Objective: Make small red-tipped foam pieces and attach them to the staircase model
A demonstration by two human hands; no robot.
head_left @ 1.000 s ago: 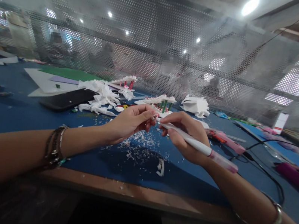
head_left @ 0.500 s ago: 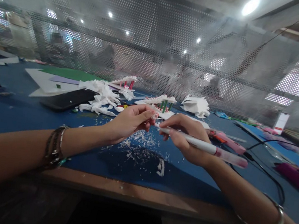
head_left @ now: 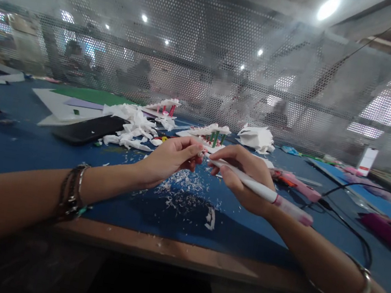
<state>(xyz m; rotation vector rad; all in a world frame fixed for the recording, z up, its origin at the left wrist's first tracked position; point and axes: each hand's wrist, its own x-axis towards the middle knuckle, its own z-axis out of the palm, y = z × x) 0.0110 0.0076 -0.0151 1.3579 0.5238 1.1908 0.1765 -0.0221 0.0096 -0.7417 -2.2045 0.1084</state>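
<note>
Pen-like tool (head_left: 259,190) slanted just above the blue worktop (head_left: 13,147), tip aimed left at a small piece (head_left: 201,153), pink end trailing low to the right. White shavings (head_left: 183,189) strewn beneath, perforated mesh screen (head_left: 207,69) behind. Right hand (head_left: 245,179) closed round the tool's barrel; left hand (head_left: 169,159) pinched on the small piece, fingertips close to the right's.

Smooth white plastic craft knife (head_left: 255,188)

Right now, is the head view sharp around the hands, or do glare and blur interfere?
Head view: left hand and right hand with the white pen fairly sharp; ceiling lamp flares top right; beyond the mesh screen all is hazy; edges bend.
</note>
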